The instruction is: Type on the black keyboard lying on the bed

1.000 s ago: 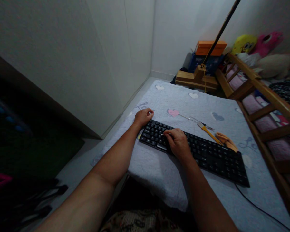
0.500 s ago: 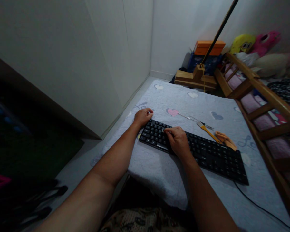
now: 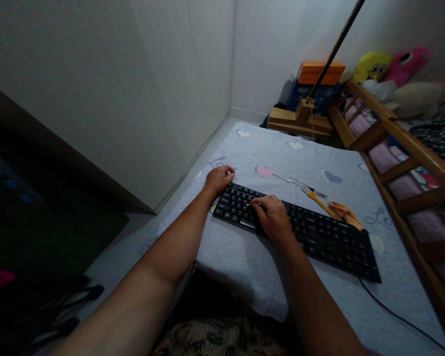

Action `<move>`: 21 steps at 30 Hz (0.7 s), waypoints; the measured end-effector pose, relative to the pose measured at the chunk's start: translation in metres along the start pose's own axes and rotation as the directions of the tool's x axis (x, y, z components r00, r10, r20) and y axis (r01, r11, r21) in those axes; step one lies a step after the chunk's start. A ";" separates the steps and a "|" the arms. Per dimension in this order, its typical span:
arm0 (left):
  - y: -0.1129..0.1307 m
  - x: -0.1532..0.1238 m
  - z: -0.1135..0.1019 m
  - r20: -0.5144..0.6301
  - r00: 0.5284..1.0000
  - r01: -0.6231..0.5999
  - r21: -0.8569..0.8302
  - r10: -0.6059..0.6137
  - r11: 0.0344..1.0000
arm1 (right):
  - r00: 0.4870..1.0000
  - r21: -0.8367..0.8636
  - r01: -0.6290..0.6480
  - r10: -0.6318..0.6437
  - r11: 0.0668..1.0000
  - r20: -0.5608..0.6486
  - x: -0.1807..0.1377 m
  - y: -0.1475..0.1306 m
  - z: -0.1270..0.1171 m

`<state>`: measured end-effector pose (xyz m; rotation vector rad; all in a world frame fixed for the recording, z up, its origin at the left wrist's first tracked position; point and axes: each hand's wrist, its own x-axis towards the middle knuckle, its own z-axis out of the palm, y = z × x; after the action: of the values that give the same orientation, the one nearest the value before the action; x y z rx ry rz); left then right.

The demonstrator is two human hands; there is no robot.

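Keyboard (image 3: 319,235) is lying on the blanket (image 3: 244,267); my left hand (image 3: 218,179) is curling at its far-left corner, grip unclear; my right hand (image 3: 270,217) is pressing its keys, fingers bent, holding nothing.

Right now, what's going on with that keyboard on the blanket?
A person has both hands at a black keyboard lying on a heart-patterned blanket. The left hand is curled against its far left corner. The right hand rests on the left-side keys, fingers bent down. A yellow-handled tool and a thin metal tool lie beyond the keyboard, untouched.
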<state>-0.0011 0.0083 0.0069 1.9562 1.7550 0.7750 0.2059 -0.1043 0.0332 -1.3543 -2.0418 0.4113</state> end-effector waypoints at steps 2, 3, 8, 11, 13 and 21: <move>0.000 0.000 0.000 -0.002 1.000 -0.004 -0.004 0.004 1.000 | 1.000 0.005 -0.002 0.002 1.000 -0.003 0.000 -0.001 0.000; 0.000 0.000 0.000 -0.002 1.000 -0.005 -0.004 0.005 1.000 | 1.000 0.009 -0.002 0.002 1.000 -0.006 0.000 0.000 0.000; -0.001 0.001 0.000 0.011 1.000 -0.001 0.005 0.001 1.000 | 0.999 0.022 -0.018 0.018 1.000 -0.030 0.001 0.002 0.000; -0.002 0.001 0.001 0.009 1.000 -0.003 0.009 0.003 1.000 | 0.999 0.024 -0.027 0.029 0.999 -0.046 0.002 0.003 0.000; -0.002 0.001 0.001 0.008 1.000 -0.008 0.005 0.008 1.000 | 0.997 0.026 -0.037 0.039 0.999 -0.059 0.003 0.003 0.001; -0.001 0.001 0.001 0.004 1.000 0.000 0.000 0.000 1.000 | 0.994 0.026 -0.047 0.050 0.999 -0.097 0.003 0.006 0.002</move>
<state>-0.0014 0.0095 0.0057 1.9570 1.7525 0.7699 0.2078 -0.0992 0.0295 -1.3847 -1.9219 0.3821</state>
